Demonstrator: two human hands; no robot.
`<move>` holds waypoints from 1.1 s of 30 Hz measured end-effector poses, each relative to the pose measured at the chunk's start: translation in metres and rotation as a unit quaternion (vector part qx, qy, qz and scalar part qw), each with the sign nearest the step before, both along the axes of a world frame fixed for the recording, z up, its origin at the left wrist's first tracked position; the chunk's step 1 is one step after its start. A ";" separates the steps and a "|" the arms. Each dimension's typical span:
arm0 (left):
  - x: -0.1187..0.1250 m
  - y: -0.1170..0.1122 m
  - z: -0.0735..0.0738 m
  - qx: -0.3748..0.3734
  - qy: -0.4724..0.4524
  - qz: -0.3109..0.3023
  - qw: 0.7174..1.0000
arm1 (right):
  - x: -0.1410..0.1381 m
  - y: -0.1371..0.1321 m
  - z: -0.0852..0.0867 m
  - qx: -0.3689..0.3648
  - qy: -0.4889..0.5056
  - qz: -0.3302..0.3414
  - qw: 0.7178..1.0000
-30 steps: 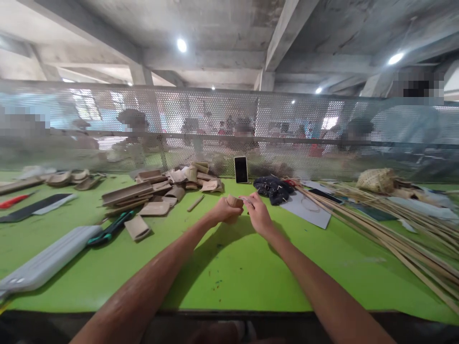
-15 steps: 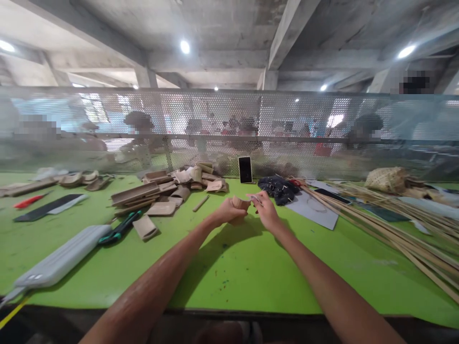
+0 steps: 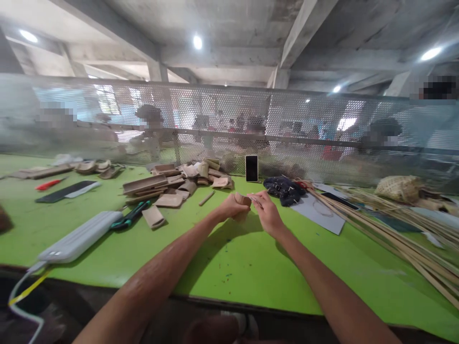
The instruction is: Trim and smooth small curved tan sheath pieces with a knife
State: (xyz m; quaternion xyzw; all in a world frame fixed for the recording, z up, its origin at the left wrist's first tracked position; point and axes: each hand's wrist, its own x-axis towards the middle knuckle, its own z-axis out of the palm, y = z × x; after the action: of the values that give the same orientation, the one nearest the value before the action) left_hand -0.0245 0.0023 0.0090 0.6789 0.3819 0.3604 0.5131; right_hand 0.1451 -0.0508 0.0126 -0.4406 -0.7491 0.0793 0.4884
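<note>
Left hand closed round tan piece; right hand pinches pale sliver just beside that grip. I judge joining step in hand; next needs steady alignment.

My one camera sits on my head, facing forward and slightly down across the green worktop, arm's reach near.

Above the middle of the green bench, the left hand clasps a small tan curled piece. The fingers of the right hand pinch its edge.
</note>
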 end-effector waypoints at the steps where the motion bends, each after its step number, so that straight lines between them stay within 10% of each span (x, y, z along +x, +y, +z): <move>1: -0.001 0.000 0.000 -0.002 -0.001 -0.018 1.000 | 0.000 -0.001 0.001 -0.003 -0.002 0.004 1.000; 33: -0.003 -0.003 0.010 0.000 -0.005 -0.003 1.000 | -0.004 0.003 -0.001 -0.009 0.028 -0.023 0.999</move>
State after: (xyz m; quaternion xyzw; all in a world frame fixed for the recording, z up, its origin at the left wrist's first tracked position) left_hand -0.0273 -0.0007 0.0191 0.6784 0.3772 0.3623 0.5160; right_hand 0.1415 -0.0481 0.0119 -0.4596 -0.7242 0.0867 0.5068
